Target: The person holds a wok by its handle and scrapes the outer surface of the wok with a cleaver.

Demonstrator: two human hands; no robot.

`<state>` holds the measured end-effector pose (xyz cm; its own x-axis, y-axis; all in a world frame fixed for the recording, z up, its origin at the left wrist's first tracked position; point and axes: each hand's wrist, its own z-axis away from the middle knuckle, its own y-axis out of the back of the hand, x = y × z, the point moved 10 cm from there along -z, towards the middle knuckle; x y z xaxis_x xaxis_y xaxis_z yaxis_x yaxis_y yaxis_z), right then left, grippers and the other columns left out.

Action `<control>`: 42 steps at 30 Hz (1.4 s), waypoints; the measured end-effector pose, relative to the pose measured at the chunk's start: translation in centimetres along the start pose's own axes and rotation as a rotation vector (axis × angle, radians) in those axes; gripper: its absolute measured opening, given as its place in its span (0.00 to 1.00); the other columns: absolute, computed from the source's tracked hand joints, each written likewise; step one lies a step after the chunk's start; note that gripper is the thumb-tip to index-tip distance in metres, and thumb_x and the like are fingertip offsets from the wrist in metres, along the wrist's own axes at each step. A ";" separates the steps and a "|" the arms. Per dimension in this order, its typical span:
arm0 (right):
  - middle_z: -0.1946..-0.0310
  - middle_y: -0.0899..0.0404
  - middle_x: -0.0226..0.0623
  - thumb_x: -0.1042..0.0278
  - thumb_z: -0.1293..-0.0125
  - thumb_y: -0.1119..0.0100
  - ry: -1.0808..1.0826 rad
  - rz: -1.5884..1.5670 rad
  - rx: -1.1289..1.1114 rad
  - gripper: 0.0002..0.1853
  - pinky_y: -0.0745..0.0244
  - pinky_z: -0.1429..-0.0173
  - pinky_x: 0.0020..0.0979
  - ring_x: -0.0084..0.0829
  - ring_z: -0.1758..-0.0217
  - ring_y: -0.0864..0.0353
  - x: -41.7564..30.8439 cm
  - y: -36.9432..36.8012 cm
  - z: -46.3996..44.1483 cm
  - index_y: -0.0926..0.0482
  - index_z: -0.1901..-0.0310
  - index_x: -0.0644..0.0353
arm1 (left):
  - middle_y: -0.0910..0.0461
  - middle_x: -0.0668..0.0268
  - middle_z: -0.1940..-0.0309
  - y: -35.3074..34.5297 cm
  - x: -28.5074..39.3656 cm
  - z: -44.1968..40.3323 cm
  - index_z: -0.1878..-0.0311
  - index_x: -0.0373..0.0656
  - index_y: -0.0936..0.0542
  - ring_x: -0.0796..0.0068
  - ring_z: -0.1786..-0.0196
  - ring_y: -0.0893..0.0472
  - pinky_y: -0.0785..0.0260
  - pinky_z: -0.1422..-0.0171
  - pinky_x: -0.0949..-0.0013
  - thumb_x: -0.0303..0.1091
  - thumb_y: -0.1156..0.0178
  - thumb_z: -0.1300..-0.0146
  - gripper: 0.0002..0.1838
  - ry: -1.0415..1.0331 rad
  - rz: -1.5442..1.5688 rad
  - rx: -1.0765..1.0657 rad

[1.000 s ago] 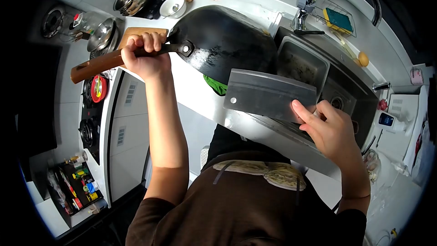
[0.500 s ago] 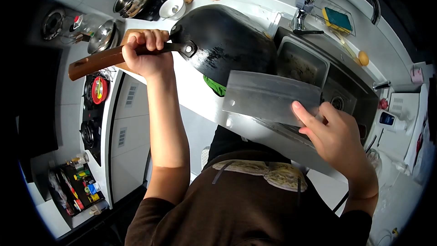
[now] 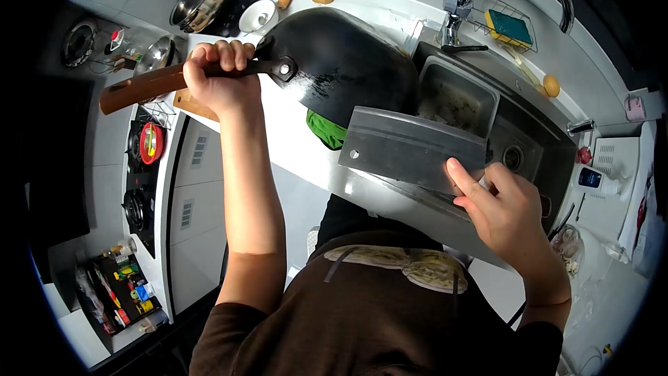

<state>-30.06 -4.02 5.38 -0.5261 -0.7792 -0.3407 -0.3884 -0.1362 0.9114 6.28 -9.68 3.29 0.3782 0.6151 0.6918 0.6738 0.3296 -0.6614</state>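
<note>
So here's the white counter, with a bare strip of it between the wok and the front edge, and the steel sink off to the right. Over the counter's back half comes the big black wok, rounded outside facing up, its right side reaching the grey tray in the sink. Whether it touches the counter, I can't tell. Its wooden handle points left across the view, end dipping slightly, past the cutting board.

And there's the cleaver, flat face up over the sink's front left, long axis running left to right and sloping down a little; its top edge is close to the wok in view, any gap unclear. The left hand is wrapped tight round the wooden handle. The right hand is closed on the cleaver's right end, index finger along the blade. Smaller now: a green cloth pokes out below the wok.
</note>
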 end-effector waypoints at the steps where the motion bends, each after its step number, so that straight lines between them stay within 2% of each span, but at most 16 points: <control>1: 0.79 0.42 0.31 0.65 0.49 0.34 -0.001 0.000 0.002 0.26 0.41 0.79 0.27 0.25 0.81 0.37 0.0 0.0 0.0 0.23 0.45 0.54 | 0.41 0.69 0.89 -0.1 0.0 -0.1 0.83 0.48 0.36 0.72 0.84 0.43 0.43 0.70 0.66 0.39 0.53 0.50 0.11 0.000 0.000 -0.002; 3: 0.78 0.42 0.32 0.71 0.55 0.32 -0.024 -0.008 0.021 0.28 0.40 0.77 0.27 0.25 0.81 0.39 0.2 0.2 -0.1 0.22 0.47 0.55 | 0.41 0.69 0.90 -0.4 -0.3 -0.1 0.83 0.48 0.36 0.73 0.84 0.43 0.43 0.70 0.65 0.39 0.53 0.50 0.11 0.021 0.017 -0.022; 13: 0.78 0.42 0.32 0.71 0.54 0.32 -0.017 -0.009 -0.002 0.28 0.40 0.77 0.27 0.25 0.81 0.38 -0.1 0.4 -0.9 0.23 0.46 0.56 | 0.41 0.68 0.89 -1.5 -0.3 0.3 0.82 0.48 0.35 0.73 0.84 0.44 0.44 0.71 0.66 0.40 0.53 0.50 0.10 0.000 -0.020 -0.039; 15: 0.78 0.41 0.32 0.64 0.47 0.35 0.023 -0.006 -0.027 0.26 0.41 0.80 0.27 0.26 0.81 0.37 -0.3 0.0 -1.1 0.25 0.44 0.56 | 0.41 0.68 0.89 -1.9 -0.4 0.5 0.82 0.48 0.36 0.74 0.84 0.44 0.44 0.71 0.66 0.40 0.53 0.50 0.10 0.010 -0.032 -0.046; 22: 0.78 0.40 0.33 0.65 0.47 0.35 -0.005 0.007 -0.081 0.26 0.41 0.80 0.27 0.26 0.81 0.37 0.0 -0.1 0.1 0.25 0.44 0.57 | 0.42 0.68 0.90 -1.4 -0.3 0.3 0.83 0.47 0.37 0.73 0.84 0.45 0.45 0.72 0.67 0.39 0.53 0.51 0.10 0.020 -0.012 -0.025; 24: 0.78 0.40 0.33 0.65 0.47 0.35 0.029 -0.004 -0.009 0.26 0.42 0.80 0.27 0.26 0.81 0.37 -0.5 0.3 -0.4 0.25 0.44 0.57 | 0.43 0.67 0.90 -1.8 -0.5 0.4 0.83 0.47 0.37 0.73 0.84 0.44 0.46 0.73 0.67 0.39 0.53 0.51 0.10 0.028 0.005 -0.037; 30: 0.78 0.41 0.32 0.64 0.48 0.35 0.026 0.009 -0.002 0.25 0.41 0.79 0.26 0.25 0.81 0.37 -0.2 0.1 -0.3 0.24 0.45 0.56 | 0.43 0.68 0.90 -2.8 -0.3 0.5 0.83 0.47 0.38 0.73 0.83 0.44 0.47 0.73 0.67 0.40 0.52 0.50 0.12 0.000 -0.057 -0.102; 34: 0.78 0.41 0.31 0.64 0.48 0.35 0.008 0.015 0.009 0.25 0.40 0.79 0.27 0.25 0.82 0.37 0.1 0.0 0.3 0.23 0.45 0.55 | 0.43 0.69 0.89 -2.0 -0.3 0.3 0.82 0.47 0.38 0.73 0.83 0.44 0.46 0.72 0.67 0.40 0.52 0.50 0.11 -0.002 -0.038 -0.040; 36: 0.78 0.42 0.32 0.67 0.53 0.33 -0.035 -0.017 0.016 0.27 0.40 0.77 0.26 0.26 0.81 0.39 0.3 0.2 0.2 0.22 0.47 0.55 | 0.43 0.69 0.89 -1.9 -0.4 0.2 0.82 0.47 0.37 0.73 0.83 0.44 0.46 0.72 0.67 0.40 0.52 0.51 0.11 0.002 -0.043 -0.049; 40: 0.78 0.42 0.32 0.67 0.52 0.34 -0.040 -0.025 0.006 0.26 0.40 0.77 0.26 0.26 0.81 0.39 0.4 0.2 0.2 0.22 0.47 0.55 | 0.43 0.68 0.89 -1.9 -0.3 0.1 0.82 0.47 0.37 0.74 0.84 0.45 0.45 0.72 0.67 0.39 0.53 0.51 0.10 0.006 -0.044 -0.065; 42: 0.78 0.42 0.31 0.64 0.49 0.34 -0.009 -0.001 -0.005 0.25 0.39 0.79 0.26 0.25 0.81 0.37 0.3 0.0 0.2 0.23 0.46 0.55 | 0.42 0.68 0.90 -1.9 -0.4 0.1 0.83 0.47 0.37 0.73 0.84 0.45 0.45 0.72 0.67 0.39 0.53 0.51 0.10 0.012 -0.042 -0.072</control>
<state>-30.37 -4.09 5.20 -0.5330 -0.7733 -0.3433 -0.3846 -0.1400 0.9124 4.77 -10.49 4.26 0.3561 0.5927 0.7224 0.7327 0.3027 -0.6095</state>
